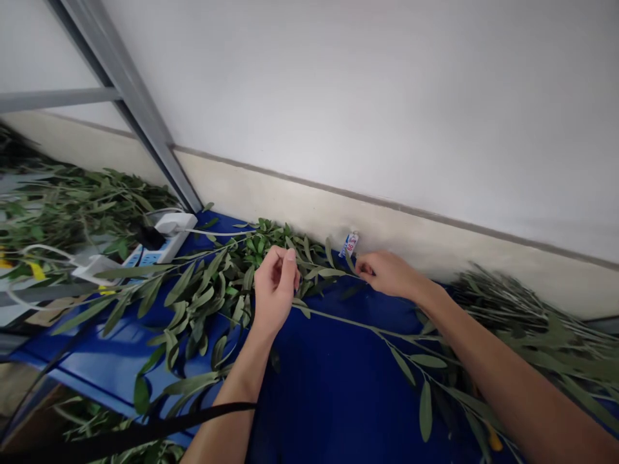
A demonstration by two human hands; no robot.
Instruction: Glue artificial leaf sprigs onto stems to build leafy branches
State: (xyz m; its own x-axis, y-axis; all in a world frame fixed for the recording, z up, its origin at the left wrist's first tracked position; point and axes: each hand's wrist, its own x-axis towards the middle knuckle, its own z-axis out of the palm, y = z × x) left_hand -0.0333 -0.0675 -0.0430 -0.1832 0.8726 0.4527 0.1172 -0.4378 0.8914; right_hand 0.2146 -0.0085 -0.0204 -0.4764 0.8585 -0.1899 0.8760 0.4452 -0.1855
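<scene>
My left hand (275, 287) is closed, thumb against the curled fingers, over a heap of green leafy branches (207, 290). Whatever it grips, if anything, is hidden by the fingers. To its right my right hand (387, 274) pinches the end of a thin leafy sprig (319, 267), close to the wall. The sprig stretches between my two hands. Below them a longer branch (338, 316) lies across the blue tabletop (333, 386) and passes under my right forearm. A small blue, white and red wrapper (349, 245) leans against the wall beside my right hand.
A white power strip (176, 229) with plugs and cables lies at the left, near a grey metal frame (140, 103). Past the frame are more leafy branches (82, 200). A bundle of stems (512, 303) lies at the right. A black strap (193, 419) crosses my left forearm.
</scene>
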